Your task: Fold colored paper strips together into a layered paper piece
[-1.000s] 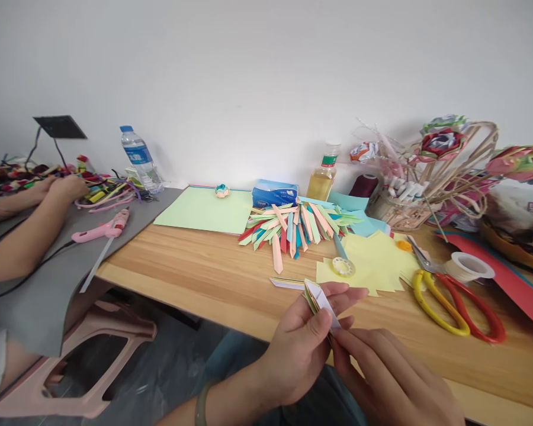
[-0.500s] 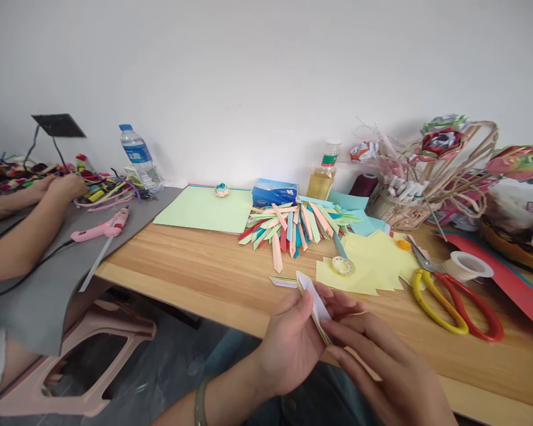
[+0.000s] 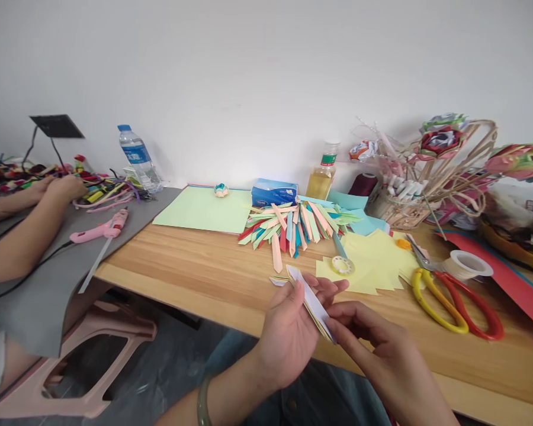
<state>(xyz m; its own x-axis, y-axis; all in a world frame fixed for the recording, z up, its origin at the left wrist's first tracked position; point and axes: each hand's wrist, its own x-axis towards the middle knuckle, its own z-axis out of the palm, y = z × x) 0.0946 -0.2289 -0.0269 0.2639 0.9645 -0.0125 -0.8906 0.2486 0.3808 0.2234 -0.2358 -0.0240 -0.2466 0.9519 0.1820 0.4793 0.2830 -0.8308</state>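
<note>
Both of my hands hold a small stack of folded paper strips just above the near edge of the wooden table. My left hand wraps around the stack from the left, thumb on top. My right hand pinches the stack's lower end with fingertips. One more folded strip lies on the table just beyond my left hand. Farther back rests a fanned pile of coloured folded strips.
Yellow paper sheets with a tape roll, scissors, another tape roll, a tissue pack, a bottle and a basket of sticks lie right. Another person's hands work at left near a pink glue gun.
My hands have lifted the paper stack slightly up and to the left, and my right hand's fingers have slid down to its lower end.
</note>
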